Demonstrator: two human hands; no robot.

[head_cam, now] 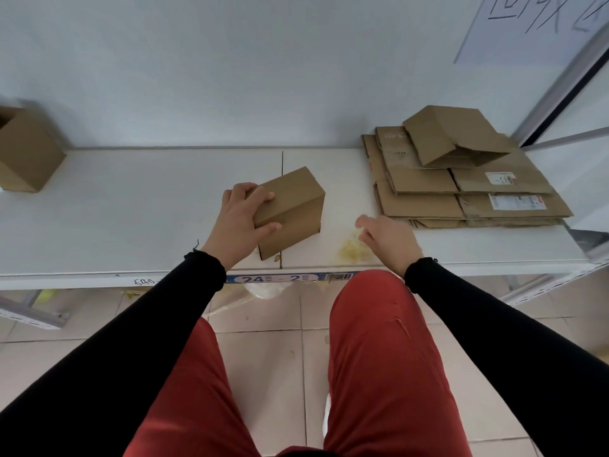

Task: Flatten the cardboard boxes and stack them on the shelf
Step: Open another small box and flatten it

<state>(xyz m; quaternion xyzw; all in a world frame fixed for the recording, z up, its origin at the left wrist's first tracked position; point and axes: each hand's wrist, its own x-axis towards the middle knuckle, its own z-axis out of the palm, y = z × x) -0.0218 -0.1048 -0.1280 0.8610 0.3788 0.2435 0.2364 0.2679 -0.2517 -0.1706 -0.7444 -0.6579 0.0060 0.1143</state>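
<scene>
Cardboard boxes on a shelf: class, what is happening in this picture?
A person is flattening boxes at a white shelf. Their left hand grips a small, still-assembled box standing near the shelf's front edge, fingers curled over its top. The right hand hovers open beside it, holding nothing. A stack of flattened boxes already lies to the right, and another unflattened box waits at far left.

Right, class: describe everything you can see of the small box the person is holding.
The small box is plain brown cardboard, unprinted, still in its box shape and not flattened. It sits tilted on the white shelf near the front edge, mid-shelf. The left hand grips its left end, fingers curled over the top. The right hand hovers apart from it.
</scene>
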